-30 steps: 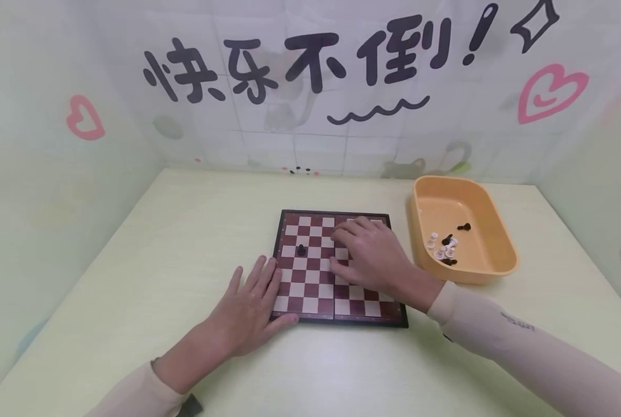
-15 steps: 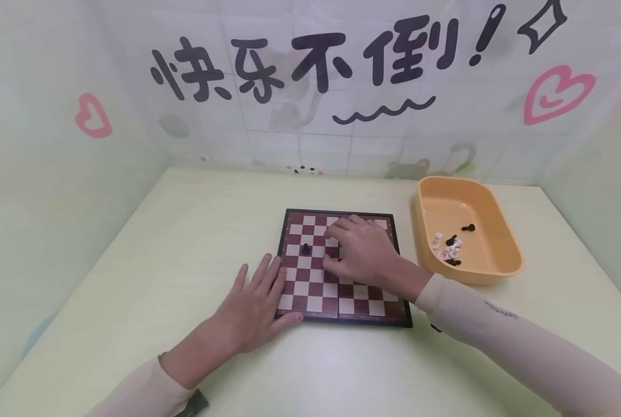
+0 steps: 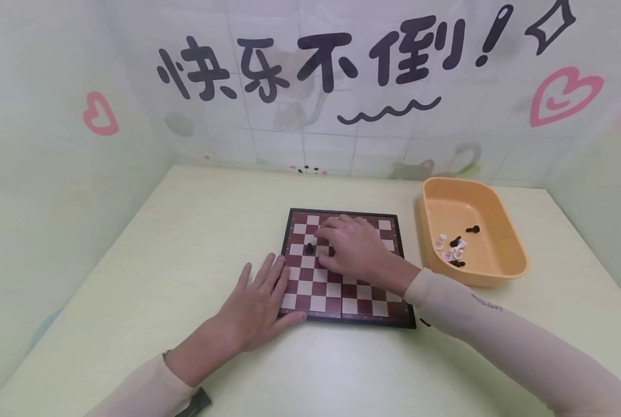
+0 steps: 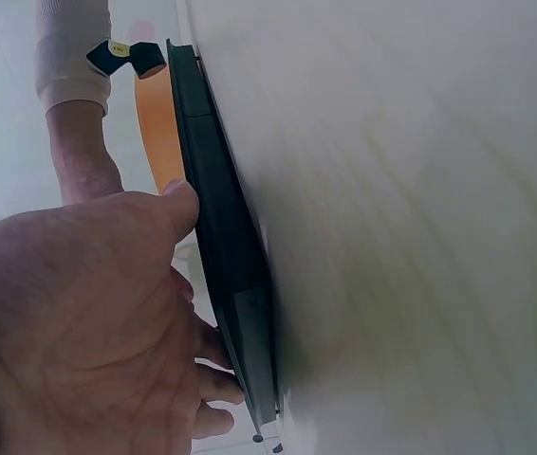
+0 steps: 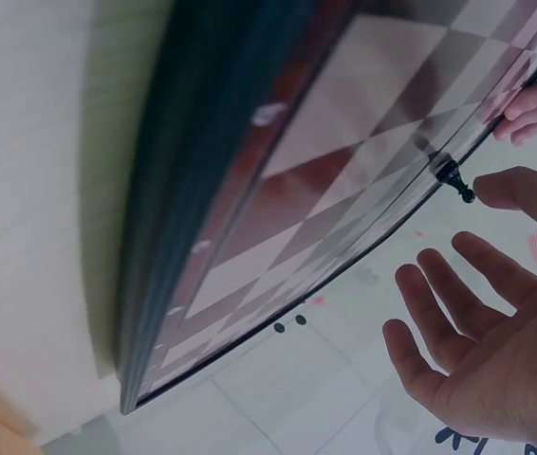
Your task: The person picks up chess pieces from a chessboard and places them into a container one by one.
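A folding chessboard with maroon and white squares lies on the table. One small black chess piece, with a pawn's round head, stands upright on its left half. My right hand reaches over the board from the right, thumb and fingers spread apart with nothing between them. In the right wrist view the thumb tip is close to the black piece. My left hand lies along the board's left edge, fingers straight and thumb at the near corner. The left wrist view shows its thumb against the dark board side.
An orange plastic tub stands right of the board, with several black and white chess pieces lying in it. A patterned curtain wall closes off the table's back edge.
My right hand has moved left across the board, closer to the black piece. The left hand keeps its place on the board's edge. The head view has shifted slightly.
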### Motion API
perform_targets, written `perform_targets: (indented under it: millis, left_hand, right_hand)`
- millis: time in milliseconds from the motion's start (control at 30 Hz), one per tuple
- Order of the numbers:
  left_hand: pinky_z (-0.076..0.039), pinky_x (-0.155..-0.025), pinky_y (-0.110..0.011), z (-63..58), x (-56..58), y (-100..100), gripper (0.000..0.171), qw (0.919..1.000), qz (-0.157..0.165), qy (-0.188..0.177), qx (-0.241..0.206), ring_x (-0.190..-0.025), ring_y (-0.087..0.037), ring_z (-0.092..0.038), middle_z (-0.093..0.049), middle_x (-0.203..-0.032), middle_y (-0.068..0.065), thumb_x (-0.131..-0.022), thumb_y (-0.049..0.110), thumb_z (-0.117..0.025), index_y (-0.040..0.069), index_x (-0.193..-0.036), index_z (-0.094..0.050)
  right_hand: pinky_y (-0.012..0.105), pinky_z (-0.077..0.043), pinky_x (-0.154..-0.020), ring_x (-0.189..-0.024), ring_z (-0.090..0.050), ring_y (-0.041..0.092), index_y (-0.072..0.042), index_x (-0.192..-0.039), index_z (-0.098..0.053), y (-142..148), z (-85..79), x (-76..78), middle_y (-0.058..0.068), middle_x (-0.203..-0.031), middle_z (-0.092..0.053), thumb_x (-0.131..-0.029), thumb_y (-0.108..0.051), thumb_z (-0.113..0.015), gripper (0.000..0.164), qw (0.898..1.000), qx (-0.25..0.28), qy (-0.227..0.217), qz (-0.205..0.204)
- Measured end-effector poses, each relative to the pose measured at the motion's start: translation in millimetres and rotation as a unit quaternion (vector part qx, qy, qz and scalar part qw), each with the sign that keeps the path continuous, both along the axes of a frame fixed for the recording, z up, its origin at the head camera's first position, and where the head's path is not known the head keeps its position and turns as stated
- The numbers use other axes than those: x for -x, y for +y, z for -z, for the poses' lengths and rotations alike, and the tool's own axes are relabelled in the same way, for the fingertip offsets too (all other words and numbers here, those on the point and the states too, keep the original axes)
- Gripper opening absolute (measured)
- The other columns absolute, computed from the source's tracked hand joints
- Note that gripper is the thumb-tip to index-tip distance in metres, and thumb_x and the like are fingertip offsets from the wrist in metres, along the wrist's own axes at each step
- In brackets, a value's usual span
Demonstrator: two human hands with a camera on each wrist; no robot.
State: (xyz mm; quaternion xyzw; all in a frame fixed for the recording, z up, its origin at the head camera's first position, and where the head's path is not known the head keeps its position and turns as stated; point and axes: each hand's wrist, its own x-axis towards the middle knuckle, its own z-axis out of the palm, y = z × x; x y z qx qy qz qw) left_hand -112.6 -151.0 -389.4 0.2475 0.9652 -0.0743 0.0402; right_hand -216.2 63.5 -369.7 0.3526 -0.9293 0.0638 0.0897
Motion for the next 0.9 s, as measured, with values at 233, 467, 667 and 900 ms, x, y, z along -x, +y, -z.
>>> perform_targets:
  millis: [233,467,667,900]
  left_hand:
    - [-0.020,-0.117,-0.061,-0.4,0.1,1,0.090,0.9998,0.002,0.008,0.018,-0.152,-0.038,-0.014,-0.023,-0.164,-0.022,-0.102,0.068,-0.033,-0.005,-0.155,-0.034]
    - [-0.021,-0.117,-0.060,-3.2,-0.8,1,0.089,0.9996,0.003,0.015,0.026,-0.152,-0.038,-0.016,-0.025,-0.163,-0.022,-0.102,0.067,-0.033,-0.005,-0.155,-0.036]
    - [-0.022,-0.116,-0.060,-3.8,-1.6,2,0.089,0.9994,0.003,0.019,0.029,-0.152,-0.038,-0.016,-0.025,-0.163,-0.022,-0.102,0.068,-0.033,-0.004,-0.155,-0.037]
    - [-0.021,-0.117,-0.059,-4.6,-2.6,1,0.089,0.9994,-0.004,0.012,0.033,-0.152,-0.038,-0.016,-0.024,-0.164,-0.021,-0.102,0.068,-0.033,-0.003,-0.155,-0.036]
  right_hand:
    - [0.046,-0.049,-0.100,-0.115,-0.062,0.024,-0.014,-0.122,-0.075,-9,0.5,3.7,0.005,-0.123,-0.068,-0.095,-0.027,-0.068,0.031,1.000,-0.012,-0.010,-0.015]
    - [0.043,-0.051,-0.098,-0.115,-0.063,0.024,-0.014,-0.126,-0.074,-13,2.3,5.4,0.005,-0.125,-0.068,-0.097,-0.030,-0.069,0.034,0.999,-0.028,-0.010,-0.027]
    - [0.036,-0.056,-0.088,-0.103,-0.067,0.020,-0.013,-0.120,-0.076,-15,6.3,5.2,0.004,-0.116,-0.071,-0.099,-0.024,-0.069,0.025,0.999,-0.007,0.012,-0.040]
    - [0.038,-0.055,-0.090,-0.105,-0.067,0.020,-0.013,-0.118,-0.076,-14,8.7,4.6,0.004,-0.116,-0.071,-0.100,-0.021,-0.068,0.022,0.999,0.001,0.020,-0.042]
